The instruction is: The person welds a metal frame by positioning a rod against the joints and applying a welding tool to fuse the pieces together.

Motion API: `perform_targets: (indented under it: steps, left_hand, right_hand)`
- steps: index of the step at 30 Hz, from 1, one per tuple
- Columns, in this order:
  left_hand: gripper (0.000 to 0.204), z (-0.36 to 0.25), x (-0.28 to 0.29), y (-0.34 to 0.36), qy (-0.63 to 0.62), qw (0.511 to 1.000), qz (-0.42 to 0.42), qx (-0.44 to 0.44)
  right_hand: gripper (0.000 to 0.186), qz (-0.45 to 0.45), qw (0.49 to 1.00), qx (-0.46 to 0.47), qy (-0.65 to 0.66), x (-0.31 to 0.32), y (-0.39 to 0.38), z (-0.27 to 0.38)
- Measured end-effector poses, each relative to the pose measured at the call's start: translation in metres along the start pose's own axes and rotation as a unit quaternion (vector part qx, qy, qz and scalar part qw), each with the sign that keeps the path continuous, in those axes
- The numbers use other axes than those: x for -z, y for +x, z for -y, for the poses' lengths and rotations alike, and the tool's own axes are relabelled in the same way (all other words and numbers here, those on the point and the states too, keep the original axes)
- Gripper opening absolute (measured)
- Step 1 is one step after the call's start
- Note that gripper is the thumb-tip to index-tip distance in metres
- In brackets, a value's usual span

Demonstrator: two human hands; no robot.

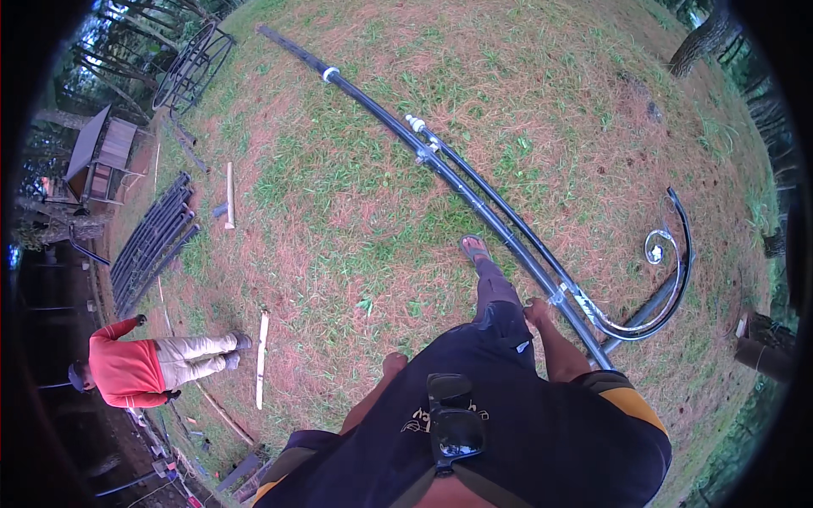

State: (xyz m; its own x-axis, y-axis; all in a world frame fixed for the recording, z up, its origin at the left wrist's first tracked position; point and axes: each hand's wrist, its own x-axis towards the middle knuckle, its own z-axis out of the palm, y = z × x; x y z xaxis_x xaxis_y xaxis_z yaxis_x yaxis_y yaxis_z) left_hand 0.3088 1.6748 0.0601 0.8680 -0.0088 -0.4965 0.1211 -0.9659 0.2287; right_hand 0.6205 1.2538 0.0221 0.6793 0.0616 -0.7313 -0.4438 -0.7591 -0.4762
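Just beside the right hand (536, 311) lies the long black pole (481, 206).

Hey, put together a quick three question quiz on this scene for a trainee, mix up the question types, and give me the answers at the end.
1. Short answer: which of the camera wearer's hands is nearer the long black pole?
2. True or false: the co-worker wears a blue top.
3. Multiple choice: where does the row of dark pipes lie? A) picture's right B) picture's left C) picture's lower edge

Key: 1. The right hand. 2. False; it is a red top. 3. B.
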Motion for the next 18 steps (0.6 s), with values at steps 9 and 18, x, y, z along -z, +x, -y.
perform_targets:
  steps: [9, 18]
  left_hand:
    - [0.023, -0.149, 0.3, 0.223, -0.626, 0.723, -0.172, 0.237]
    - [0.017, 0.001, 0.151, 0.121, -0.708, 0.468, -0.267, 0.456]
  right_hand:
    - [0.04, 0.0, 0.972, 0.162, -0.169, 0.106, 0.139, 0.249]
    - [0.044, 0.064, 0.929, 0.305, -0.199, -0.02, 0.144, 0.324]
